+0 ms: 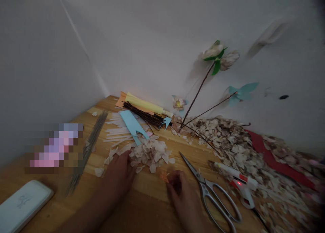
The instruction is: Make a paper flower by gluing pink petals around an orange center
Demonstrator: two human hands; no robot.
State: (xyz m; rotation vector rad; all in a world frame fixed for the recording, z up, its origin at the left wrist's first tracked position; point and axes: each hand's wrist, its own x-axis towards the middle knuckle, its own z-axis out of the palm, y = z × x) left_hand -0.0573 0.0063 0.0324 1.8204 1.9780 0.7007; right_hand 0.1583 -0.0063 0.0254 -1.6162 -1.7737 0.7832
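My left hand (123,167) rests at the near left edge of a heap of pale dried petals (152,153). Its fingers reach towards the petals and look loosely apart, though the tips are dim and partly hidden. Between the thumb and fingers of my right hand (180,189) is a small frilly orange paper piece (164,176), pinched just right of the heap. Metal scissors (204,185) lie beside that hand, blades pointing away from me. Farther right lies a white and red hot glue gun (241,182) with a red light showing.
A large petal pile (228,138) and red strip (276,162) line the right. Behind stand flower stems (200,91) against the wall. White sticks (116,130), blue paper (132,121) and brown stems (144,114) lie farther back. Left are thin wires (88,148) and a white box (25,206).
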